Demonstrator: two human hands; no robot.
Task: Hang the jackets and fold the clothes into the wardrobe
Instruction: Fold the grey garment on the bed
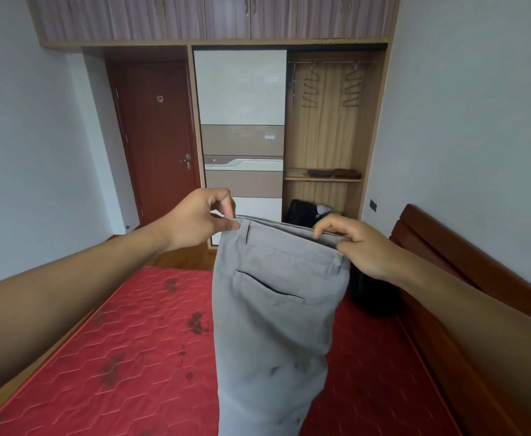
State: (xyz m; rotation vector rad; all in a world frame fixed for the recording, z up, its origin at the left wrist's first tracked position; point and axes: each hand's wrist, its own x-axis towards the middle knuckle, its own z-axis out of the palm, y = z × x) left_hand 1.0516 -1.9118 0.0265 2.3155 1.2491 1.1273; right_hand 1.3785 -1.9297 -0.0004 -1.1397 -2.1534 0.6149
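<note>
Bedroom, red mattress (125, 341) below: left grip (201, 218) pinches one waistband corner of grey trousers (273, 309), right grip (358, 247) pinches the other; trousers hang between them over the mattress. Behind, open wardrobe (368, 136): two hangers (310, 89) on rail (330, 62), folded clothes (333, 173) on shelf (320, 180), dark bundle (302, 212) at bottom.

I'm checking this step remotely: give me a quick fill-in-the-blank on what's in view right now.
1. The left hand and right hand pinch the trousers at the ____.
2. The trousers hang over a ____ mattress.
3. Folded clothes lie on a ____ inside the wardrobe.

Missing words: waistband; red; shelf.
</note>
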